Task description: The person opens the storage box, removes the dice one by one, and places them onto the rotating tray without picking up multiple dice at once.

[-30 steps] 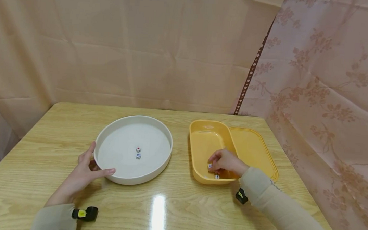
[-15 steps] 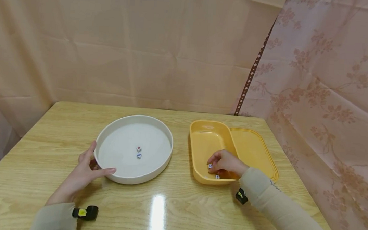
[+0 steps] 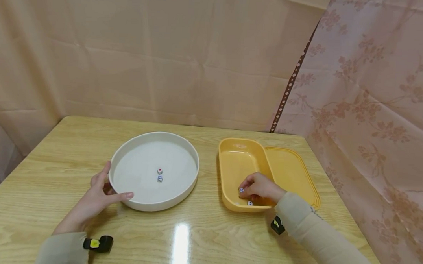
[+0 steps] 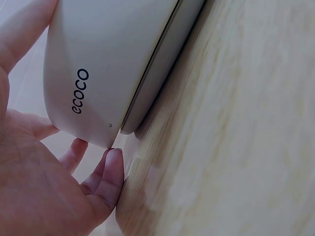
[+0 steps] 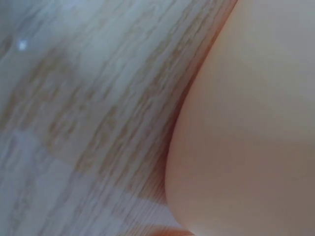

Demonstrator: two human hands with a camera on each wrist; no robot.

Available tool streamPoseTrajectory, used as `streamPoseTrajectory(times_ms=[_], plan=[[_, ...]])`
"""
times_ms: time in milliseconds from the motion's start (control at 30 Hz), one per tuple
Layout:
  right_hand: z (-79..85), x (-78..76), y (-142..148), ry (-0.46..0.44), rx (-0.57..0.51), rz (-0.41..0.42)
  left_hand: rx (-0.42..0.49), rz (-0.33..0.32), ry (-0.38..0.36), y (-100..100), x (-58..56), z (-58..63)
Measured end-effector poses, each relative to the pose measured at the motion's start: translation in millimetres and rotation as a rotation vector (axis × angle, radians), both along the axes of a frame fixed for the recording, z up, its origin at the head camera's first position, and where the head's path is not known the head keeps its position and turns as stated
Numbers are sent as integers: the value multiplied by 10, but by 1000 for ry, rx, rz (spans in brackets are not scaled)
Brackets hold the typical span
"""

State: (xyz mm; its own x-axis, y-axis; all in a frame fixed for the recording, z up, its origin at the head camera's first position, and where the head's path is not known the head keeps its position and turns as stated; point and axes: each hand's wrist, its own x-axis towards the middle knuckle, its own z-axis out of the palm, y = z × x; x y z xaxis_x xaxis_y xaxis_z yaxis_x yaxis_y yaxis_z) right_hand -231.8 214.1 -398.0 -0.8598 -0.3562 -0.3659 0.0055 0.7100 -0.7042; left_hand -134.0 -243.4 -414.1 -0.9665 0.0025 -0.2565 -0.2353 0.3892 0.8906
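Observation:
A round white tray (image 3: 143, 152) with a raised wall stands on the left of the table in the head view. Two dice lie in it: one die (image 3: 159, 171) shows a red dot, the other die (image 3: 160, 178) blue dots. My left hand (image 3: 96, 198) holds the tray's near-left side, thumb along the rim; the left wrist view shows fingertips against its outer wall. Inside a yellow box (image 3: 221, 168) to the right, my right hand (image 3: 260, 186) pinches a white die (image 3: 241, 190) with blue dots at its fingertips. Another die (image 3: 249, 203) lies just below that hand.
A flat yellow lid (image 3: 291, 171) lies against the box's right side. The wooden table (image 3: 207, 234) ends at a hung beige cloth (image 3: 164, 67) behind and a flowered pink cloth (image 3: 382, 127) at right. The right wrist view shows the box's outer wall (image 5: 246, 137).
The die at my right fingertips has turned slightly, its dot face now tilted differently. Both hands otherwise keep their places, and the tray with its two dice stays put.

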Motion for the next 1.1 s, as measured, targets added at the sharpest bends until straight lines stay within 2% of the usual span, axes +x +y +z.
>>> streamPoseTrajectory(times_ms=[500, 700, 1100], plan=[[104, -10, 17, -70, -77, -15, 8, -6, 7, 12, 18, 14], [157, -10, 8, -57, -125, -21, 5, -6, 5, 25, 26, 24], [356, 11, -48, -3, -156, -31, -13, -9, 5, 16, 16, 23]])
